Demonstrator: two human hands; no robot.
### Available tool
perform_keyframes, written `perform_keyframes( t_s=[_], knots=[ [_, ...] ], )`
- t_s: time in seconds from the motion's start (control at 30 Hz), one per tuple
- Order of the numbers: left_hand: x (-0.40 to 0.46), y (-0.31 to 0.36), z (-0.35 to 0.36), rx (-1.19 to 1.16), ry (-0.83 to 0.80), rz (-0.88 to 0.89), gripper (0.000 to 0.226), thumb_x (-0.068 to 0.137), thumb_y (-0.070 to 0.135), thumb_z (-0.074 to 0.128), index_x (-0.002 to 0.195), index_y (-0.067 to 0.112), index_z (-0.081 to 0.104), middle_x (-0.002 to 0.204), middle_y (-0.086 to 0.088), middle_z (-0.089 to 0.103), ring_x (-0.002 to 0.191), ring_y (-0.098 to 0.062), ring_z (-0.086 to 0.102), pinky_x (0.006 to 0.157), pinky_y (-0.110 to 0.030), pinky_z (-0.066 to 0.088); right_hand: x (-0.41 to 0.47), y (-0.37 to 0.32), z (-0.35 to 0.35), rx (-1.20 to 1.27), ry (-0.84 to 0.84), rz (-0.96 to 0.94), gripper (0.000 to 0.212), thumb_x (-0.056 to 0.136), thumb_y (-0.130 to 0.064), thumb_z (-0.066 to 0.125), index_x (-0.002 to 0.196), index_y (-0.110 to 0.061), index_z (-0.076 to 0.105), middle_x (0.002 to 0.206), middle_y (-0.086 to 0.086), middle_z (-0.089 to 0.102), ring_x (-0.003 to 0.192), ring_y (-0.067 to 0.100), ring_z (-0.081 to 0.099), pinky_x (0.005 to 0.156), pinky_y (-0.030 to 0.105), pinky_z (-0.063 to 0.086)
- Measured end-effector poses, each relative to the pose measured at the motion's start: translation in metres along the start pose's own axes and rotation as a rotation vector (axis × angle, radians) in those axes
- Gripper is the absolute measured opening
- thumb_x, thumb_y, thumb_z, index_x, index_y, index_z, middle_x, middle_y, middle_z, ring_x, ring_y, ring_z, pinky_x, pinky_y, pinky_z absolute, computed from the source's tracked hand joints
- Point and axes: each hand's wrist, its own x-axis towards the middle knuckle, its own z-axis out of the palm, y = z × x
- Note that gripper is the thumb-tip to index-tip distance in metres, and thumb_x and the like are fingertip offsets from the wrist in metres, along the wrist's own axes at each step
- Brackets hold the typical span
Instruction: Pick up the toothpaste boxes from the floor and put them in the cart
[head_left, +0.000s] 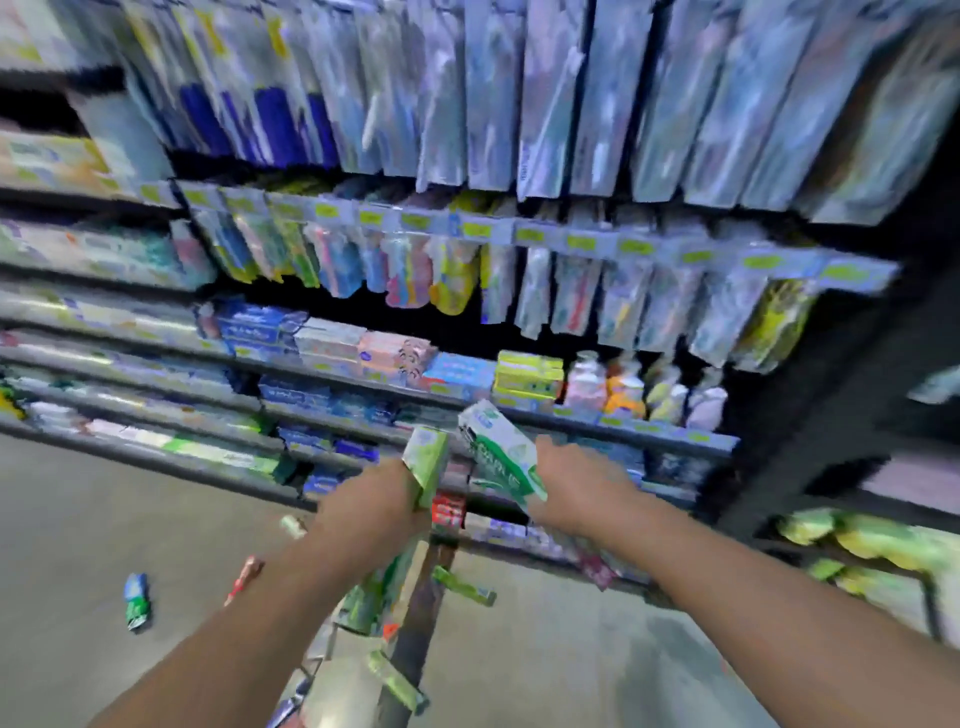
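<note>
The view is blurred by motion. My left hand (374, 506) grips a green and white toothpaste box (428, 460) that points up. My right hand (576, 483) grips a second green and white toothpaste box (496, 447), tilted to the upper left. Both hands are raised in front of the shelves, above the cart (410, 623), whose dark frame shows below my left forearm. More green boxes (374, 592) lie in the cart. On the floor to the left lie a blue and green box (136, 600), a red box (244, 574) and a small pale box (293, 526).
Store shelves (363, 384) packed with toothpaste boxes run across the middle, with hanging toothbrush packs (467, 260) above. A dark shelf end (810, 415) stands at the right, with green packs (857, 540) on a low rack beside it. Grey floor (78, 519) spreads to the left.
</note>
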Motion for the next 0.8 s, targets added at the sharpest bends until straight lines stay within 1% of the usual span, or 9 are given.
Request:
perform_keyframes(
  t_s=[0.07,0.17,0.3,0.43,0.53,0.6,0.7,0.73,0.8],
  knots=[
    [0.010,0.063,0.004,0.025,-0.008,0.116,0.041,0.080,0.047,0.061,0.102,0.015,0.048,0.100,-0.009,0.062,0.095,-0.033,0.062,0.070,-0.035,0.046,-0.027,0.055,-0.004,0.027,-0.005,0.105,0.056,0.084,-0.037,0.065,0.126,-0.011,0.038,0.113,0.009,0.062,0.099,0.031,0.062,0.062,0.035,0.041],
    [0.016,0.163,0.016,0.024,-0.060,0.265,0.040,0.079,0.046,0.060,0.098,0.015,0.044,0.091,-0.007,0.059,0.084,-0.031,0.061,0.064,-0.033,0.045,-0.080,0.141,-0.003,0.077,-0.009,0.267,0.049,0.085,-0.037,0.063,0.120,-0.013,0.039,0.114,0.007,0.060,0.103,0.032,0.061,0.066,0.034,0.040],
    [0.006,0.307,0.041,0.065,-0.106,0.444,0.042,0.080,0.046,0.061,0.096,0.015,0.039,0.093,-0.005,0.058,0.090,-0.033,0.063,0.071,-0.037,0.050,-0.167,0.259,0.008,0.152,-0.025,0.487,0.044,0.081,-0.035,0.065,0.110,-0.015,0.038,0.099,0.003,0.058,0.092,0.029,0.060,0.064,0.034,0.042],
    [-0.022,0.451,0.073,0.152,-0.135,0.611,0.043,0.084,0.048,0.058,0.100,0.013,0.038,0.107,-0.009,0.060,0.099,-0.033,0.062,0.077,-0.039,0.052,-0.252,0.371,0.020,0.218,-0.008,0.664,0.045,0.082,-0.032,0.064,0.115,-0.014,0.038,0.105,0.005,0.061,0.096,0.028,0.063,0.068,0.033,0.046],
    [-0.052,0.549,0.096,0.237,-0.130,0.716,0.045,0.086,0.047,0.056,0.109,0.011,0.042,0.111,-0.009,0.060,0.105,-0.033,0.061,0.077,-0.037,0.047,-0.312,0.445,0.025,0.259,0.044,0.819,0.047,0.081,-0.028,0.061,0.121,-0.015,0.039,0.108,0.005,0.062,0.096,0.028,0.064,0.067,0.033,0.046],
    [-0.070,0.608,0.108,0.248,-0.121,0.781,0.043,0.085,0.045,0.058,0.106,0.011,0.042,0.112,-0.011,0.061,0.105,-0.033,0.062,0.076,-0.035,0.046,-0.353,0.486,0.025,0.273,0.058,0.898,0.053,0.081,-0.029,0.062,0.125,-0.015,0.038,0.107,0.006,0.062,0.095,0.030,0.064,0.067,0.033,0.047],
    [-0.084,0.693,0.124,0.270,-0.126,0.863,0.051,0.086,0.047,0.058,0.115,0.007,0.047,0.115,-0.013,0.062,0.106,-0.033,0.062,0.081,-0.036,0.049,-0.405,0.541,0.025,0.262,0.078,0.986,0.043,0.080,-0.031,0.061,0.116,-0.015,0.043,0.107,0.007,0.063,0.094,0.030,0.063,0.063,0.030,0.043],
    [-0.086,0.720,0.130,0.285,-0.142,0.888,0.057,0.088,0.049,0.057,0.121,0.004,0.047,0.111,-0.012,0.062,0.103,-0.032,0.062,0.079,-0.035,0.049,-0.419,0.559,0.026,0.263,0.087,1.023,0.040,0.081,-0.031,0.060,0.114,-0.015,0.044,0.106,0.007,0.063,0.090,0.029,0.062,0.063,0.030,0.043],
    [-0.090,0.772,0.140,0.296,-0.177,0.939,0.072,0.088,0.050,0.054,0.135,-0.003,0.040,0.086,-0.006,0.059,0.082,-0.028,0.062,0.063,-0.031,0.047,-0.441,0.592,0.028,0.294,0.103,1.102,0.041,0.080,-0.036,0.060,0.112,-0.015,0.045,0.105,0.007,0.064,0.090,0.030,0.062,0.065,0.030,0.044]
  ],
)
